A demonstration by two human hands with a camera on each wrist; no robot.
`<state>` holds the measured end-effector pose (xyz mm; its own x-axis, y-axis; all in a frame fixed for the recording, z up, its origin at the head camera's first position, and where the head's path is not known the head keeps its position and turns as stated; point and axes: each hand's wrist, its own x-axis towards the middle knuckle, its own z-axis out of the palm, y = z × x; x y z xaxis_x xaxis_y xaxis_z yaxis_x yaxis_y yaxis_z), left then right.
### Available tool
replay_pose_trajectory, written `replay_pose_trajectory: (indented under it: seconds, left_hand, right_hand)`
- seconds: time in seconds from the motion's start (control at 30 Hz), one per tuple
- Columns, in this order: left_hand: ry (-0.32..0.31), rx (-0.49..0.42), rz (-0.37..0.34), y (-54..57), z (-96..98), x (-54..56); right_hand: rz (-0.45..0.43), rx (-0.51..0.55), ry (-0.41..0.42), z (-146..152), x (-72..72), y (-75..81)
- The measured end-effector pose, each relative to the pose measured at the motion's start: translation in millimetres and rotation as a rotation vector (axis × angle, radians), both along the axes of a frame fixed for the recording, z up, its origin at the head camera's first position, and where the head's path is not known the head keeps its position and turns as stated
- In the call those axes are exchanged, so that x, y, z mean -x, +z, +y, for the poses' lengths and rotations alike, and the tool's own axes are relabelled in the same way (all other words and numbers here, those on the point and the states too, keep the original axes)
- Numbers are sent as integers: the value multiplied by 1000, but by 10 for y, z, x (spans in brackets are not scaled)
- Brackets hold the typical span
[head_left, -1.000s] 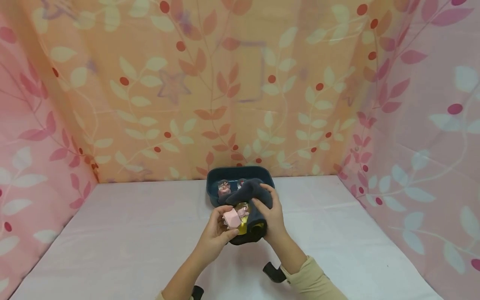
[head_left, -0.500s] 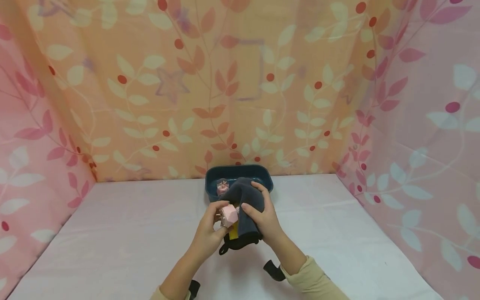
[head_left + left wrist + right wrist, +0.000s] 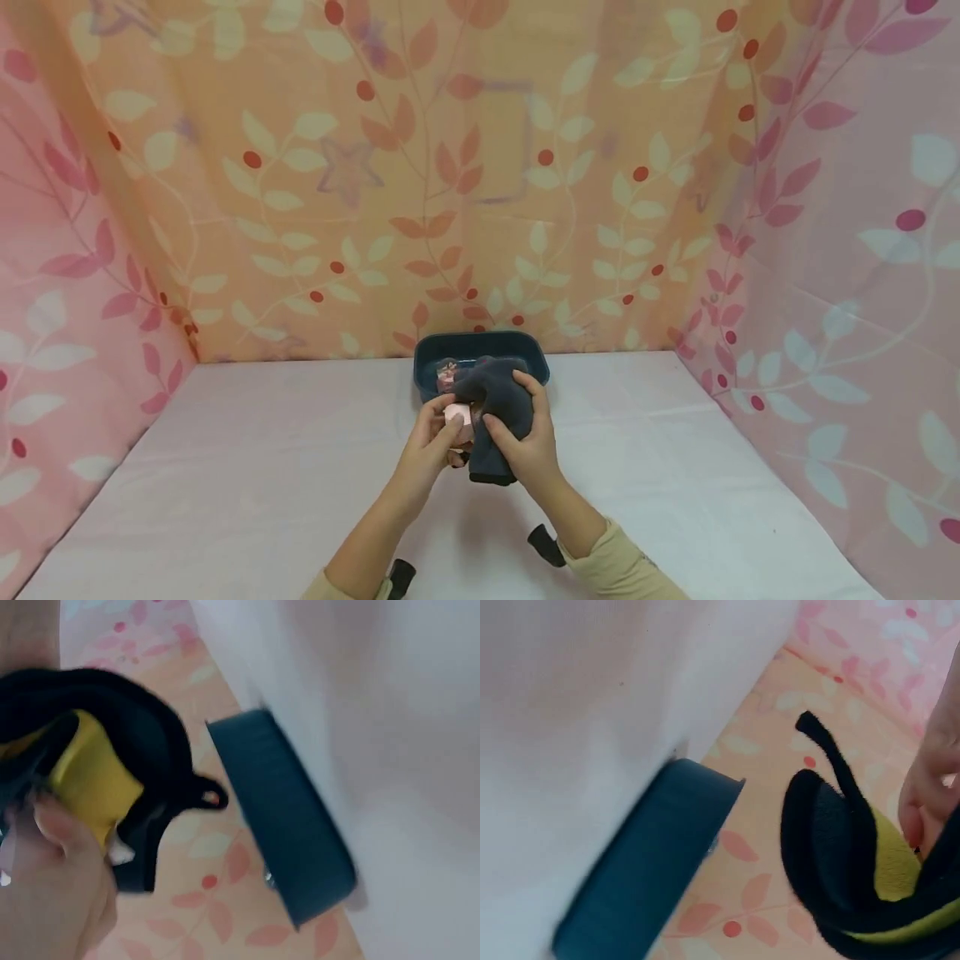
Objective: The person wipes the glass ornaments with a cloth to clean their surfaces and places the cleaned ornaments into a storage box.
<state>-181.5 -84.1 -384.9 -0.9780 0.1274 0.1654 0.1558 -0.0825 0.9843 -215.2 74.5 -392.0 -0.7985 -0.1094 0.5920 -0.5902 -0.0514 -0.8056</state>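
Observation:
My left hand (image 3: 420, 462) pinches a small snow globe by its pink faceted base (image 3: 458, 417). The clear dome is hidden under a dark grey cleaning cloth (image 3: 498, 408). My right hand (image 3: 534, 454) grips that cloth, thumb in front and fingers along its far side, wrapped over the globe's right part. In the left wrist view, the yellow underside (image 3: 94, 776) and black edging with a hanging loop (image 3: 210, 796) show. The right wrist view has the cloth (image 3: 832, 847) folded open at right, near fingers (image 3: 930, 780).
Just beyond the hands, a dark teal tray (image 3: 422, 379) stands against the patterned back curtain (image 3: 345, 217). Another snow globe with pink inside (image 3: 447, 373) sits at its left. Black straps (image 3: 546, 546) hang at the wrists above the white tabletop (image 3: 262, 467).
The cloth's grey side has folded over the globe, covering the dome and yellow that showed earlier. My left thumb has moved onto the pink base, and both hands have drawn slightly closer together.

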Motion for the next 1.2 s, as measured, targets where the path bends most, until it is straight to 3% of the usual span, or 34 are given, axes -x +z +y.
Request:
replay_pose_trajectory:
  seconds: [0.1, 0.2, 0.33, 0.43, 0.67, 0.83, 0.93, 1.2]
  left_hand:
    - [49, -34, 30, -25, 14, 27]
    - [71, -37, 94, -62, 26, 25]
    - [61, -25, 142, -78, 55, -9]
    - [53, -36, 124, -68, 76, -22]
    - [72, -147, 74, -87, 72, 11]
    - [117, -243, 58, -60, 77, 24]
    - [153, -249, 38, -26, 68, 39]
    - [117, -241, 30, -28, 114, 43]
  right_hand:
    - [-19, -82, 13, -13, 6, 47]
    - [-145, -112, 66, -4, 41, 89]
    - [-370, -2, 150, 33, 64, 97]
    - [-438, 96, 156, 49, 51, 93]
    - [-477, 236, 68, 46, 91, 84]
    - [-464, 296, 55, 106, 103, 110]
    - [-426, 315, 74, 137, 88, 150]
    - [-400, 207, 210, 74, 34, 114]
